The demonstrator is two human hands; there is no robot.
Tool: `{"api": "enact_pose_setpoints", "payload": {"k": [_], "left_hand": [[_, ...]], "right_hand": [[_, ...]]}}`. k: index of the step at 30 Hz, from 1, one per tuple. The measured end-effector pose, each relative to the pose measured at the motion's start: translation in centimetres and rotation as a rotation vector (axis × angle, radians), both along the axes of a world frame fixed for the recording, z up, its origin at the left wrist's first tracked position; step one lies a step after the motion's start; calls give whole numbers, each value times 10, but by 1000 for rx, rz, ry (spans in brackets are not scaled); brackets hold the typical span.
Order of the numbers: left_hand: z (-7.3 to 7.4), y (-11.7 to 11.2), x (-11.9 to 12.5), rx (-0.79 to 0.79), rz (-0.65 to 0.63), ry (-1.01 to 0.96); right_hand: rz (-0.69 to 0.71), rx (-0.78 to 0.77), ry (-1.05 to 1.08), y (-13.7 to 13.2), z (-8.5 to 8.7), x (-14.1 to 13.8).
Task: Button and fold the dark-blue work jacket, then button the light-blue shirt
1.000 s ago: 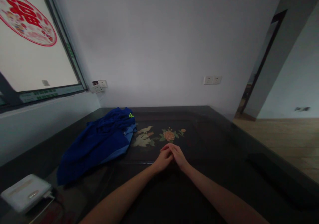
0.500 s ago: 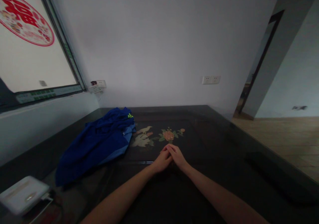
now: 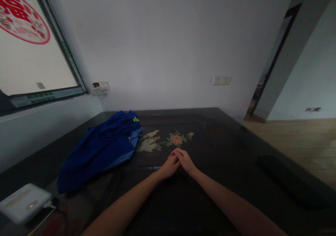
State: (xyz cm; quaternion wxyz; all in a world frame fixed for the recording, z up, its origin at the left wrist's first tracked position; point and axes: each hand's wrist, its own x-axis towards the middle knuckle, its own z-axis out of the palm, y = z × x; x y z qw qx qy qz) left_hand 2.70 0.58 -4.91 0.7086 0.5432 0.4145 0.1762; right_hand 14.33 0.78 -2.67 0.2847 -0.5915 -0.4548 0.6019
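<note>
My left hand (image 3: 169, 167) and my right hand (image 3: 185, 162) meet low over the dark table (image 3: 215, 148), just in front of its inlaid flower and bird picture (image 3: 176, 140). The right fingers lie stretched out across the left fingers, so part of the left hand's fingers is hidden. No object shows in either hand. To the left of them is a crumpled blue garment (image 3: 102, 148) with a lighter blue panel and a small yellow-green logo.
A white box-shaped device (image 3: 25, 202) with a cable plugged in sits at the near left. On the right lies a long black object (image 3: 288, 180). Wall sockets (image 3: 222, 80) are behind the table, and a window (image 3: 34, 64) with a red sticker is on the left.
The view has shifted slightly, so the scene sits a little higher in the picture. My hands keep the same joined pose, and the garment has not moved on the table.
</note>
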Motion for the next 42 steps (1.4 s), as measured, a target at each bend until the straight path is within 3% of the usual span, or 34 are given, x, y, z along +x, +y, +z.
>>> {"api": "enact_pose_setpoints", "payload": {"k": [21, 27, 42], "left_hand": [[2, 0, 1, -39, -7, -15], [4, 2, 1, -23, -10, -12], [1, 1, 1, 37, -15, 35]], "right_hand": [[-7, -7, -7, -1, 1, -1], [-12, -51, -13, 0, 4, -1], [14, 6, -15, 0, 0, 0]]}}
